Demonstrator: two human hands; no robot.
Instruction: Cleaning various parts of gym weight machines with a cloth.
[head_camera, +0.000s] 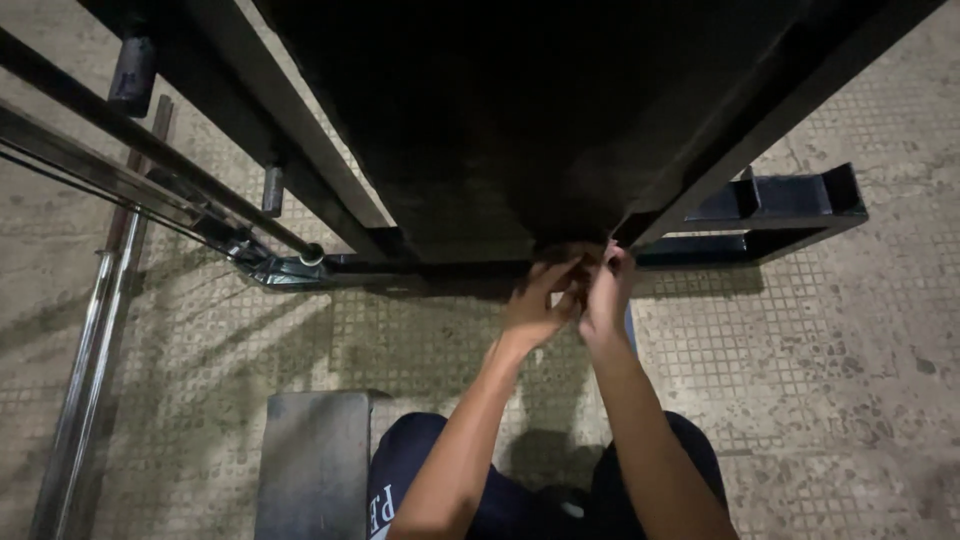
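Observation:
A large black metal frame (560, 110) with a dark panel fills the top of the head view. Its lower rail (440, 265) runs just above the floor. My left hand (532, 305) and my right hand (605, 295) are raised together at the frame's bottom edge, near where a slanted black bar (730, 130) meets the rail. The fingers of both are curled and pinch at something small against the metal; I cannot tell what it is. My forearms rise from my dark-clothed knees (420, 470) at the bottom.
A shiny steel pipe (90, 370) lies on the tiled floor at left, beside dark rods (120, 125). A grey flat block (315, 460) sits next to my left knee. A black channel bracket (790, 205) sticks out at right. Patterned concrete floor (840, 380) surrounds it all.

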